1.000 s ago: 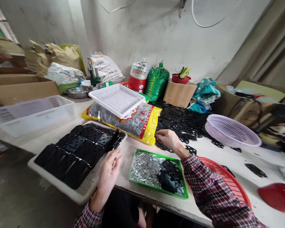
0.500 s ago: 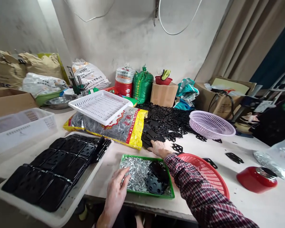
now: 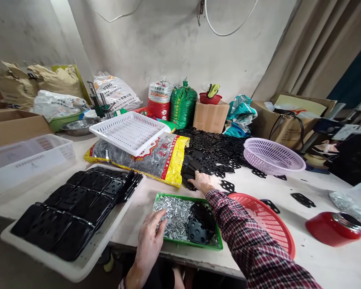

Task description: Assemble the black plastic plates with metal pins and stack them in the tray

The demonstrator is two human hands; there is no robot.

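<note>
Head view: left hand (image 3: 149, 245) open over green tray (image 3: 180, 197) of silver pins (image 3: 176, 216); right hand (image 3: 202, 182) on black plates (image 3: 189, 176), grip unclear.

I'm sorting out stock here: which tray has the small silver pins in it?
The shallow green tray, just beside the left hand. It alone holds the silver pins; the white tray nearby holds black plates.

Black perforated metal plates (image 3: 189, 175), small stack at centre, right hand (image 3: 202, 182) touching; loose silver metal pins (image 3: 176, 216), green tray (image 3: 183, 198), left hand (image 3: 149, 245) at their edge.
</note>
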